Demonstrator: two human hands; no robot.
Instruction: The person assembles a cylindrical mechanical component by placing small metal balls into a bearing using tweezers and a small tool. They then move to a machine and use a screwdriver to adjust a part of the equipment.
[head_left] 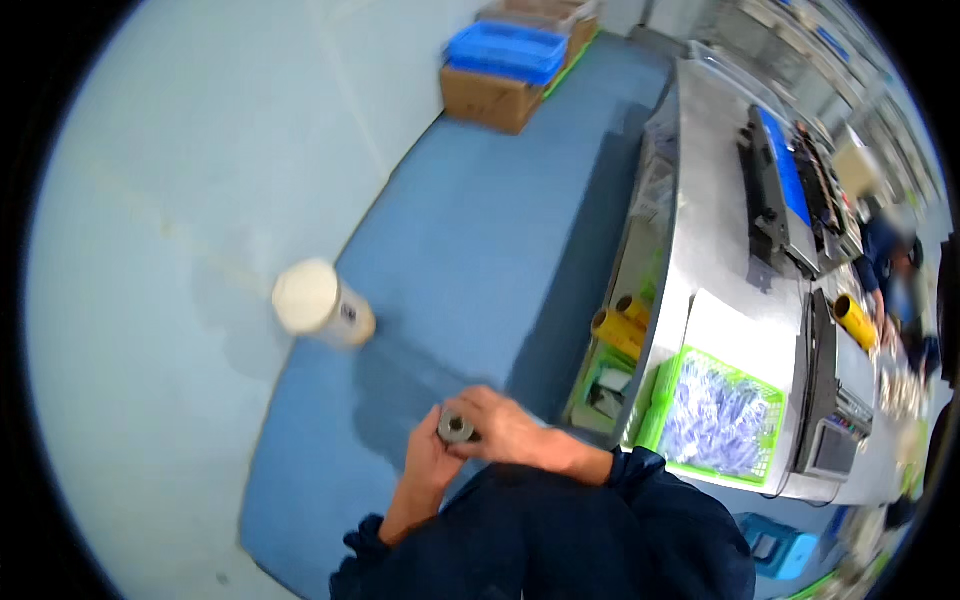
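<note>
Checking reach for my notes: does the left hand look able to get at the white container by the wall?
Probably not: the left hand holds a grey round piece, and the white container stands well apart, though nothing visible blocks it.

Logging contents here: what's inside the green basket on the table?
The green basket holds a heap of pale purple, plastic-looking pieces; anything beneath the top layer is covered.

From the wearer's head, one fisheye looks down on the nearby hands (pixel 510 437) and floor (pixel 480 230).
</note>
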